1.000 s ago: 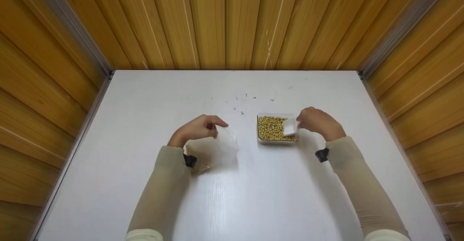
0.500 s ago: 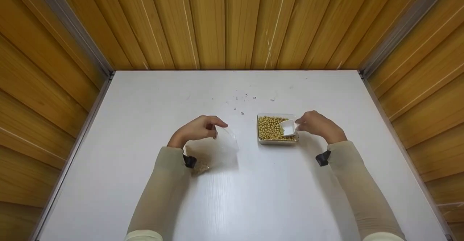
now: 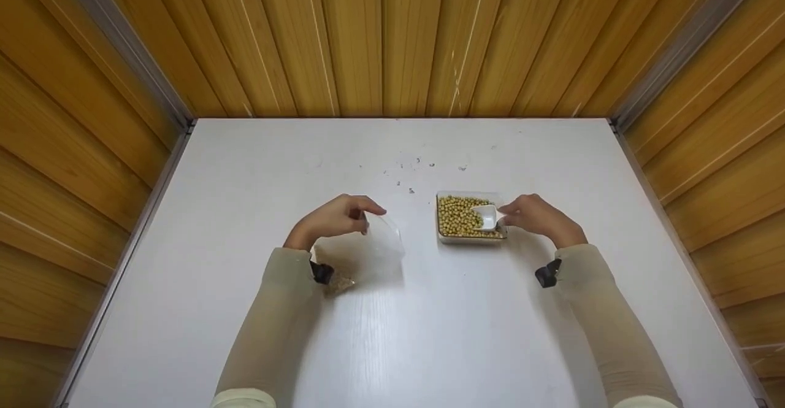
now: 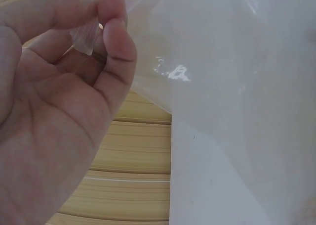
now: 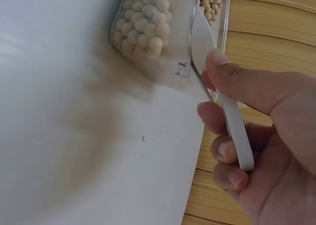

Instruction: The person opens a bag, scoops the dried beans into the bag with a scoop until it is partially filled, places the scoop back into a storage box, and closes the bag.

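Note:
In the head view, my left hand (image 3: 334, 218) pinches the top edge of a clear plastic bag (image 3: 383, 251) between thumb and fingertips. The bag hangs down, with small tan contents (image 3: 340, 282) at its bottom, partly hidden by the wrist. My right hand (image 3: 541, 219) grips the handle of a white scoop (image 3: 489, 216). The scoop's bowl lies among pale yellow soybeans (image 3: 455, 216), with some beans at its front lip. A clear rectangular container (image 3: 469, 241) holds the beans. In the right wrist view, thumb and fingers wrap the scoop's flat handle (image 5: 237, 131) beside the container wall.
Both hands work over a white table (image 3: 368, 346). Small dark marks or specks (image 3: 411, 190) dot its surface behind the container. Wood-look panels (image 3: 392, 40) wall in the back and both sides.
The right hand has come slightly nearer the body, and the scoop has tipped from steep to flatter, its bowl sliding left into the beans. The left hand and bag have stayed put.

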`<state>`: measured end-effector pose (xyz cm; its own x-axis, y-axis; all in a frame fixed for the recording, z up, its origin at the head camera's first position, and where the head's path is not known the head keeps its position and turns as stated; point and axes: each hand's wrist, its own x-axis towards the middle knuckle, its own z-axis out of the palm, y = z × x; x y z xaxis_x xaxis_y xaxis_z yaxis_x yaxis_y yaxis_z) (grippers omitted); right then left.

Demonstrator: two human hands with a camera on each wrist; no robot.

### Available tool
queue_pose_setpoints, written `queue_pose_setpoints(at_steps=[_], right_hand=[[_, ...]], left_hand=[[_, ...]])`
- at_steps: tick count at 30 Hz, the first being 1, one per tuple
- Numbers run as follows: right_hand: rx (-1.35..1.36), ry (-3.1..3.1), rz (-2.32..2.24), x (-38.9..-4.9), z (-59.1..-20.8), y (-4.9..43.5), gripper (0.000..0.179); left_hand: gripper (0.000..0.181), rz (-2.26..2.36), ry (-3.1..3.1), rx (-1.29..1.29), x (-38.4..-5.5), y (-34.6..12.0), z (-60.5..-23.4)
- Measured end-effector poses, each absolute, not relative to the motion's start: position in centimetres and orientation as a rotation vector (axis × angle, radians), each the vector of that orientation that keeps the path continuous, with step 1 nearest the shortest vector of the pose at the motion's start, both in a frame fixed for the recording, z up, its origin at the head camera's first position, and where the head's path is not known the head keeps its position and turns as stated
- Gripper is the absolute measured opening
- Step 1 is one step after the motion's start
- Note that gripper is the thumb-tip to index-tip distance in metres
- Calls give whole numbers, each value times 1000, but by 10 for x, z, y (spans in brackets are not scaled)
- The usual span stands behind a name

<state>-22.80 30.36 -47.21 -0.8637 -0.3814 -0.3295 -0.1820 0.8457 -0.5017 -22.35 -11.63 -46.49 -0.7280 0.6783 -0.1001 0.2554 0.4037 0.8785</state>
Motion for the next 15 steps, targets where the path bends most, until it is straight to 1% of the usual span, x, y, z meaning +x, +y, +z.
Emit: queue_pose_setpoints(at_steps=[9,15], right_hand=[[-447,2624,-694,-226,-480,307,39],[-420,2657,-725,-223,-486,306,40]], left_hand=[[41,1265,2214,778,-223,-116,-464],[41,1258,2227,785,-223,-116,-465]])
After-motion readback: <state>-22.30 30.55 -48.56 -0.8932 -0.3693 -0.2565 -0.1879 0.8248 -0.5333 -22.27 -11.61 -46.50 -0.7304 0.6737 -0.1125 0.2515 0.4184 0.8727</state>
